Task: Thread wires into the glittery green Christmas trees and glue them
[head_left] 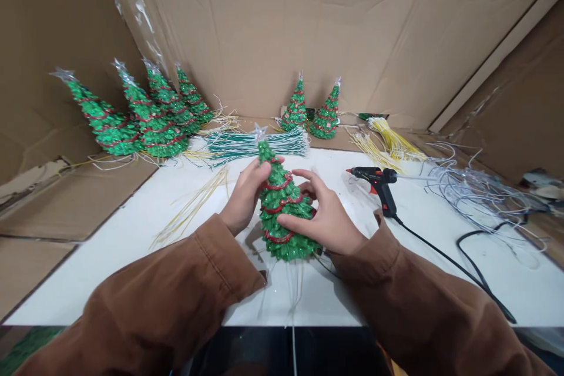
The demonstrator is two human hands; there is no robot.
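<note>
Between my hands stands a small green artificial Christmas tree (282,241), tilted slightly, with red garlands winding round it and a clear star (259,131) on its tip. My left hand (249,191) grips the upper part from the left, thumb in front. On the other side my right hand (328,214) holds the lower right of the tree, its thumb pressed on the front and the other fingers curved behind. Thin pale wires trail from the tree's base toward me. A black glue gun (379,182) with an orange nozzle lies on the white tabletop (132,270) beyond my right hand.
Several finished-looking trees (145,117) stand at the back left, and two trees (326,111) at the back middle. Bundles of green-and-white wires (264,145) and yellow wires (394,138) lie behind. Tangled clear wires (467,188) and a black cord (440,258) lie right. Cardboard walls (308,23) enclose the table.
</note>
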